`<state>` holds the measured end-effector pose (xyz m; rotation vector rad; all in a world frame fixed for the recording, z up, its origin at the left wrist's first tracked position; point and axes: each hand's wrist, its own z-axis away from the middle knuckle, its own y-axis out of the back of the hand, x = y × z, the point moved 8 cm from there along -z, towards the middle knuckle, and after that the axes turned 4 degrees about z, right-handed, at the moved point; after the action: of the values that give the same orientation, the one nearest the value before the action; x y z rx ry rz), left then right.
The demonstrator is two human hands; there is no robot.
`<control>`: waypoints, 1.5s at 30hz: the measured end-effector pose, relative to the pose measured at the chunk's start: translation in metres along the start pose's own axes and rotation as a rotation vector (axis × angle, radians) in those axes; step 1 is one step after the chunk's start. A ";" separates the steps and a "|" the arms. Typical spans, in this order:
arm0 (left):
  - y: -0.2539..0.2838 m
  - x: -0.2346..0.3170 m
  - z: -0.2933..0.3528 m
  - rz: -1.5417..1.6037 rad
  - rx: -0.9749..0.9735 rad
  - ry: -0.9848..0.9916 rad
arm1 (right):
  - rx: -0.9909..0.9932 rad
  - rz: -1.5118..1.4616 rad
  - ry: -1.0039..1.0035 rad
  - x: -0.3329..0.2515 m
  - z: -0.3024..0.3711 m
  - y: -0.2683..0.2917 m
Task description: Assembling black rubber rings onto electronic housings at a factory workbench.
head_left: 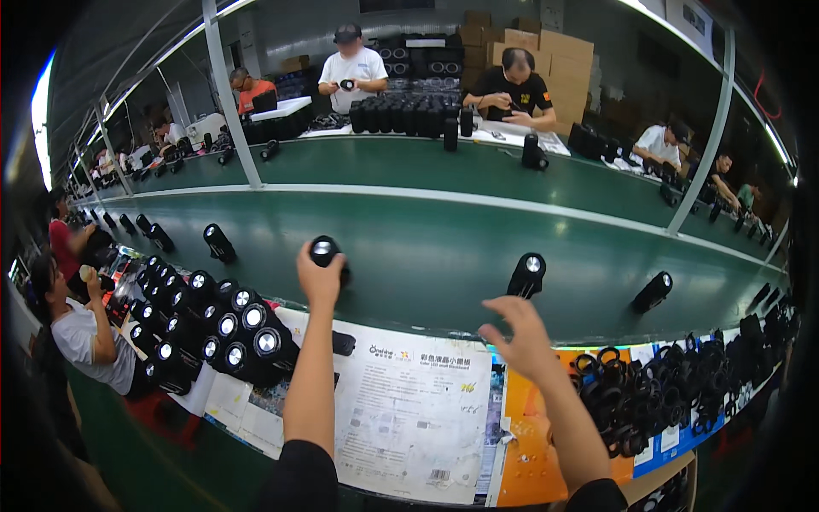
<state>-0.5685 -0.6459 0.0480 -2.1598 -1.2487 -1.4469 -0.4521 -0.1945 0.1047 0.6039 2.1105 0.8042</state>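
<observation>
- Clasping a black speaker [324,248] in the left hand [317,282] at nine o'clock, thumb and fingers curled round its sides, over the smooth green belt [426,273]; no telling whether lifted or resting.
- Spreading the fingers of the right hand [522,340] at four o'clock, holding nothing, just below a second black speaker [527,275] on the belt at three o'clock; contact unclear.
- Stacked at one o'clock, in the background: brown cardboard boxes [559,78], contents hidden.
- Low down between four and five o'clock: a tan-edged bin [659,480] with dark pieces inside, too dim to name.
- Heaped at four o'clock: black rings [640,392], round and open-centred.
- Packed close at eight o'clock: rounded, tube-shaped speakers [226,326] with shiny silver discs.
- Flat at six o'clock: white printed cardboard [409,452], near an orange sheet [531,456] at five o'clock.
</observation>
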 end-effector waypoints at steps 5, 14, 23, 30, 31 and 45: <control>-0.042 0.094 0.168 0.796 -0.479 0.311 | -0.032 -0.331 -0.124 -0.027 0.034 -0.058; -0.032 0.131 0.271 1.370 -0.889 0.556 | -0.074 -0.179 -0.246 -0.025 0.115 -0.056; -0.039 0.104 0.285 1.255 -0.658 0.586 | -0.012 -0.757 -0.333 -0.027 0.136 -0.093; -0.046 0.096 0.295 1.590 -0.895 0.616 | -0.101 -1.057 -0.395 -0.022 0.145 -0.102; -0.045 0.101 0.297 1.608 -0.900 0.594 | -0.135 -1.109 -0.439 -0.020 0.148 -0.105; -0.046 0.102 0.314 1.453 -0.800 0.614 | -0.116 -1.151 -0.434 -0.020 0.154 -0.111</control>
<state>-0.3925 -0.3722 -0.0247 -1.7802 1.1104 -1.5858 -0.3336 -0.2316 -0.0406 -0.4762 1.5962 0.0992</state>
